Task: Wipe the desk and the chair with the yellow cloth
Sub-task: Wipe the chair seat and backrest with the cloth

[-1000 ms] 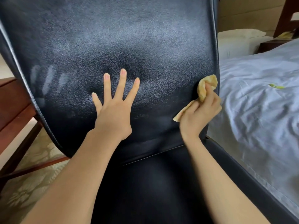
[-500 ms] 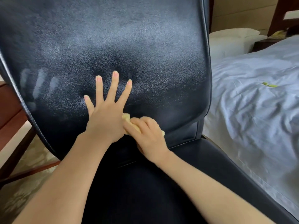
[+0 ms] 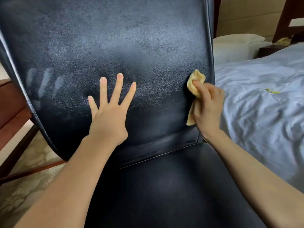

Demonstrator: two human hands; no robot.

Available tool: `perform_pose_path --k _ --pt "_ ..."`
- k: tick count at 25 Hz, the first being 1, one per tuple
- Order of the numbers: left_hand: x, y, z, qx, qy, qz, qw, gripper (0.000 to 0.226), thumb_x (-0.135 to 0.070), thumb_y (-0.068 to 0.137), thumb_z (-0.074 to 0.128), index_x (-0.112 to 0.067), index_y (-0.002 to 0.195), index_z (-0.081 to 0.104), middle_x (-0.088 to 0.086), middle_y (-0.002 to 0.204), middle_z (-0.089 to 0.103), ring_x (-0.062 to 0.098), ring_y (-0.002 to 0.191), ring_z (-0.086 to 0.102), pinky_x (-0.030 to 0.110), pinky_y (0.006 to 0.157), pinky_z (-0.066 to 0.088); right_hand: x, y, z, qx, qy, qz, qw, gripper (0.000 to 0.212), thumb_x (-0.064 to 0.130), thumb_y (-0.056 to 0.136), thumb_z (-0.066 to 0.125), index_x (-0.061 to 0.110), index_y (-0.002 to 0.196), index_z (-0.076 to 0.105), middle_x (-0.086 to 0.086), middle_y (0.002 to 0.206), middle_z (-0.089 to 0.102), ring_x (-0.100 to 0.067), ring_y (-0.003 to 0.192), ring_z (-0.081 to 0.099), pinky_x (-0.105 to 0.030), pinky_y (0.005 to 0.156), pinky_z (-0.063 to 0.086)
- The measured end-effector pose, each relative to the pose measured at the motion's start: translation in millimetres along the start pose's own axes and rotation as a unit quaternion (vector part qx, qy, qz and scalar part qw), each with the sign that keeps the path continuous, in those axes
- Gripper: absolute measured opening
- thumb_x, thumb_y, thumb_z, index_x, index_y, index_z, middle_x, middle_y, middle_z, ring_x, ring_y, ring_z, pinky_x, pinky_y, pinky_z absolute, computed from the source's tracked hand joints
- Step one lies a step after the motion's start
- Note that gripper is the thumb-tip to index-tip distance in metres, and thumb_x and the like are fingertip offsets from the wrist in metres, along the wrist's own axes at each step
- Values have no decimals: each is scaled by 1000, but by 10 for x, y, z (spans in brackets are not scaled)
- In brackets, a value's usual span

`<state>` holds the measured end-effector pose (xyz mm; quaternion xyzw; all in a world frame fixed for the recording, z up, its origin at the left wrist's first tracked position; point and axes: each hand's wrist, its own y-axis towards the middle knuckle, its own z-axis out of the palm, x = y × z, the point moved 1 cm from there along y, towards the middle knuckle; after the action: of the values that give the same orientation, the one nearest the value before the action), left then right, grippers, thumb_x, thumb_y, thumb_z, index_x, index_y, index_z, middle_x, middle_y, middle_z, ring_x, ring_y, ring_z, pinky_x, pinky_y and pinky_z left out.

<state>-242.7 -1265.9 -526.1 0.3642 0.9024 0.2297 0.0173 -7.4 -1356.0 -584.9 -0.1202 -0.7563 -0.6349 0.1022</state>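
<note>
A black leather chair [image 3: 115, 38] fills the view, its backrest facing me and its seat below. My left hand [image 3: 109, 114] presses flat on the middle of the backrest with the fingers spread straight. My right hand [image 3: 207, 107] grips the crumpled yellow cloth [image 3: 195, 84] and holds it against the backrest's right edge. Part of the cloth hangs below my fingers. A pale handprint shows on the leather at the left. The brown wooden desk [image 3: 11, 109] peeks out behind the chair at the left.
A bed with a rumpled white sheet [image 3: 263, 112] lies close on the right, with pillows [image 3: 236, 45] at its head and a small green scrap [image 3: 272, 91] on it. Patterned carpet [image 3: 24, 186] shows at the lower left.
My right hand swept the cloth from the backrest's right edge to the middle beside my left hand, then back to the right edge. My left hand stayed pressed on the backrest.
</note>
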Motion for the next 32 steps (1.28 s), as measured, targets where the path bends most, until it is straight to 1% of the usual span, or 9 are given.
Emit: perform_pose_path --k 6,9,12,14,16,18,20,25,32 --pt "293 -595 274 -24 -5 56 998 112 -13 76 72 -30 148 -13 -1 156 -26 23 144 -22 44 116 1 772 -159 294 -101 54 126 985 55 -21 65 49 1 113 63 -18 98 59 -37 85 50 -26 82 28" --pt "528 -1089 467 4 -57 -37 998 112 -17 81 71 -31 147 -18 -4 153 -34 16 141 -30 43 116 -5 1203 -361 520 -81 112 73 988 53 -19 65 42 0 108 66 -9 72 47 -23 64 37 -32 59 24" --pt "849 -1467 580 12 -144 -156 977 116 -12 83 68 -36 141 -29 -17 146 -41 5 136 -35 37 116 -9 1673 -614 779 20 146 71 986 45 -6 71 40 11 106 63 -5 75 46 -13 69 32 -29 60 26" --pt "1002 -1608 659 17 -211 -211 954 114 -10 84 67 -32 143 -28 -21 147 -36 2 139 -28 35 118 -5 1892 -854 962 82 141 -53 985 35 -2 72 42 14 94 65 0 73 46 -11 66 33 -29 59 26" --pt "1018 -1654 757 27 -278 -232 932 112 -8 86 66 -31 143 -28 -17 153 -23 4 144 -14 31 119 2 1947 -1095 1079 116 156 -261 946 31 1 83 52 14 105 70 -4 88 64 -16 81 51 -30 70 40" --pt "920 -1655 852 60 -345 -243 904 111 -7 87 63 -33 142 -29 -12 159 -9 5 145 0 24 116 8 1788 -1221 1181 157 74 -486 856 33 8 87 55 18 115 67 -2 108 67 -19 98 60 -31 83 46" --pt "771 -1623 946 95 -381 -241 887 107 -6 88 61 -32 144 -27 -8 160 0 7 145 10 26 118 14 1540 -1261 1235 209 -51 -606 766 29 14 85 57 25 111 65 6 111 65 -15 107 59 -29 92 45" --pt "494 -1433 1098 89 -462 -276 838 110 -4 87 59 -30 141 -33 -9 158 -19 6 145 -2 19 112 9 1028 -1227 1178 289 -204 -686 635 37 2 82 40 21 105 62 5 105 60 -18 105 54 -30 96 39" --pt "287 -1242 1229 53 -495 -321 806 110 -2 88 58 -26 140 -35 -12 150 -36 6 143 -15 16 105 5 151 -971 779 327 -213 -686 614 28 6 84 50 14 105 67 0 105 65 -19 107 59 -29 97 44"
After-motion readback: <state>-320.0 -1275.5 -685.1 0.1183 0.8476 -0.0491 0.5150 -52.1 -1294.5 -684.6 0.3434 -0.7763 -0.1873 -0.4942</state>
